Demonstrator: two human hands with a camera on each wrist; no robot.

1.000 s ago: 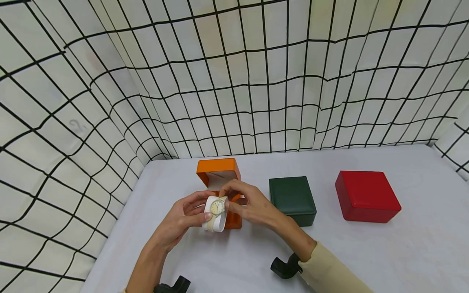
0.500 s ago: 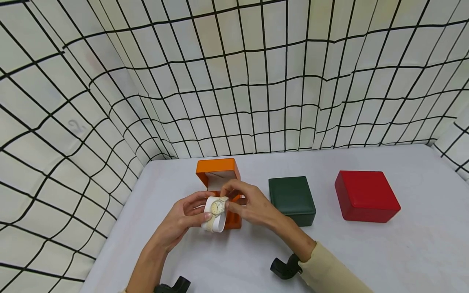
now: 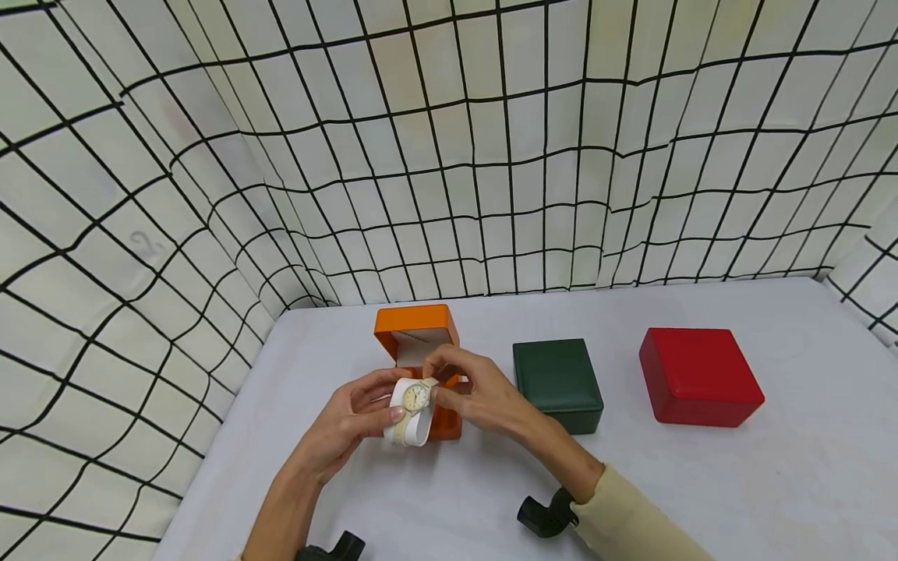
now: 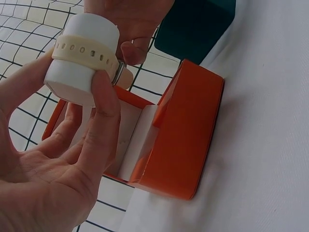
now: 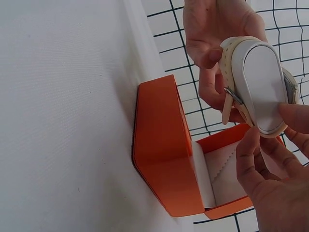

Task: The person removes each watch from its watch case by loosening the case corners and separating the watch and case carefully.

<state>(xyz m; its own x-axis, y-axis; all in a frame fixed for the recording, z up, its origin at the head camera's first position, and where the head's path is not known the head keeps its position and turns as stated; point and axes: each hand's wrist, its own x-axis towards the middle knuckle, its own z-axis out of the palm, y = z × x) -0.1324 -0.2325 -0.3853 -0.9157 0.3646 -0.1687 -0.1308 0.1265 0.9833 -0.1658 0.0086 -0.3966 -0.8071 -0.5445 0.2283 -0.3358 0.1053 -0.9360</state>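
Between my hands, above the front of the open orange watch box (image 3: 414, 319), is a white watch pillow (image 5: 263, 79) with a cream-strapped wristwatch (image 3: 417, 397) round it. My left hand (image 3: 344, 421) grips the pillow from the left, its thumb over the strap. On the other side, my right hand (image 3: 484, 389) pinches the strap just above the round dial. The strap's holes (image 4: 79, 48) face the left wrist camera. In the right wrist view, a metal buckle (image 5: 234, 95) shows on the strap, its tail hanging beside the pillow's flat end.
To the right of the orange box stand a closed green box (image 3: 557, 378) and, farther over, a closed red box (image 3: 704, 374). All sit on a white-covered table (image 3: 666, 491). A black grid net over white panels (image 3: 491, 156) rises behind and along the left.
Almost nothing differs. Both hands keep their hold on the pillow and watch, with only a very slight shift of the right fingers at the strap.
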